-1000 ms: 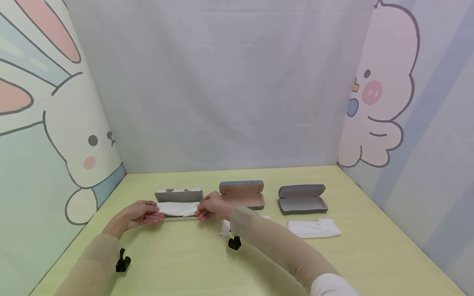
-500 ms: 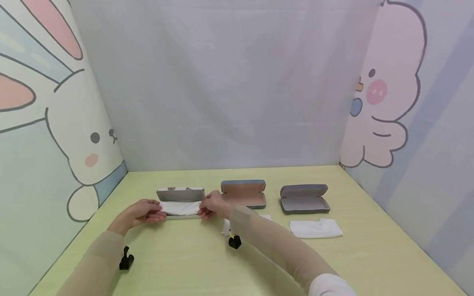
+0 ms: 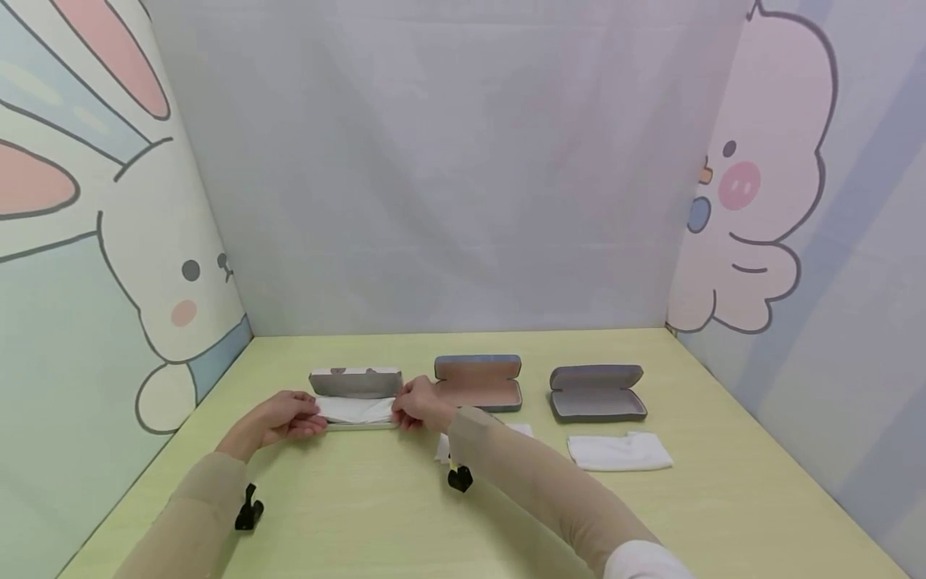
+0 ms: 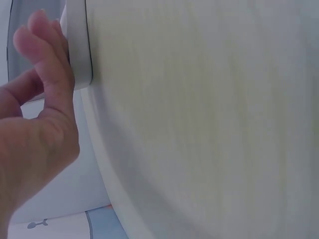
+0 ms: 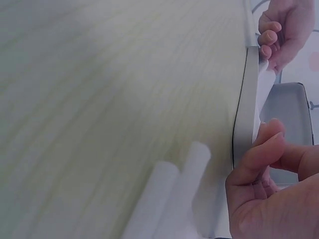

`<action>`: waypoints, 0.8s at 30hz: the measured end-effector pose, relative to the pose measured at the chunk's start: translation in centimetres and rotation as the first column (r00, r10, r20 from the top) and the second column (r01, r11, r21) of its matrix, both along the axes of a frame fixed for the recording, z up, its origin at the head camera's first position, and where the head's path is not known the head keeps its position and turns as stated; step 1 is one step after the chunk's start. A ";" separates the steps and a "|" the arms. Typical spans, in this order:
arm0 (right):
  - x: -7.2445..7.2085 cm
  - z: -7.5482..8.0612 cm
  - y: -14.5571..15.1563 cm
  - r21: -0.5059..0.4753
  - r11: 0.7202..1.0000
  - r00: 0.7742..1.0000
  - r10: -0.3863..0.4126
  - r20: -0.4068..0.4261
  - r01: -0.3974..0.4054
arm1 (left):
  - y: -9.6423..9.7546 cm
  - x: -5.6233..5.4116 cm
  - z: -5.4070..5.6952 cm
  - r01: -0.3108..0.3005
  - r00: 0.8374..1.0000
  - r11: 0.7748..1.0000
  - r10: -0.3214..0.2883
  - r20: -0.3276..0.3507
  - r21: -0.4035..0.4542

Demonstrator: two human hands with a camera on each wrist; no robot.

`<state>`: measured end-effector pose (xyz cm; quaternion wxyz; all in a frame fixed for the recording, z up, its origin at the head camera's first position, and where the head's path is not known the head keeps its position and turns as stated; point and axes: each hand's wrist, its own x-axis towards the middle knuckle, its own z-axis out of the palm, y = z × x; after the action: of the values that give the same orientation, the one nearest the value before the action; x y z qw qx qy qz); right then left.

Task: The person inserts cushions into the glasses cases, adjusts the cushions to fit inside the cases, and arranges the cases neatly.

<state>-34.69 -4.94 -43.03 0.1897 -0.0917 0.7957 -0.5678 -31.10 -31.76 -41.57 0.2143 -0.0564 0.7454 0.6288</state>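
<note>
In the head view, a white cloth [image 3: 354,410] lies folded lengthwise in the lower half of an open glasses case [image 3: 354,386] with a grey inside. My left hand [image 3: 278,418] pinches the cloth's left end at the case's left side. At the other end, my right hand [image 3: 424,404] pinches the right end between thumb and index finger. The right wrist view shows the cloth [image 5: 265,92] stretched between both hands, just inside the case wall [image 5: 245,112]. In the left wrist view, my left fingers [image 4: 52,74] lie against the case's end and mostly hide the cloth.
A blue glasses case [image 3: 477,392] with a brownish-pink inside stands open to the right. Farther right is an open dark grey case [image 3: 596,400], with a folded white cloth [image 3: 620,453] in front. Another white cloth [image 3: 522,430] is partly hidden by my right forearm.
The cloth has settled slightly flatter into the case, with both hands still at its ends. The whole head view has shifted a little; the other cases and cloths stay put.
</note>
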 end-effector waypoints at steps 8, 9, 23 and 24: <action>0.8 0.6 0.4 0.024 0.999 0.998 0.022 -0.058 -0.021 | -0.1 0.4 0.3 -0.006 0.998 0.992 -0.002 -0.063 -0.129; 0.9 0.7 0.5 0.029 0.999 0.997 0.024 -0.070 -0.022 | -0.2 0.5 0.5 -0.010 0.997 0.988 -0.002 -0.076 -0.155; 1.8 1.2 1.7 0.001 0.993 0.989 0.120 -0.085 -0.121 | -1.3 1.1 1.6 0.084 0.995 0.973 -0.093 -0.034 -0.216; 1.7 1.1 1.7 -0.010 0.991 0.988 0.134 -0.081 -0.135 | -1.3 1.1 1.5 0.104 0.994 0.974 -0.111 -0.022 -0.202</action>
<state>-33.00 -3.21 -41.92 0.1947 -0.1693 0.7904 -0.5556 -30.04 -33.02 -40.06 0.2287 -0.0267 0.8105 0.5386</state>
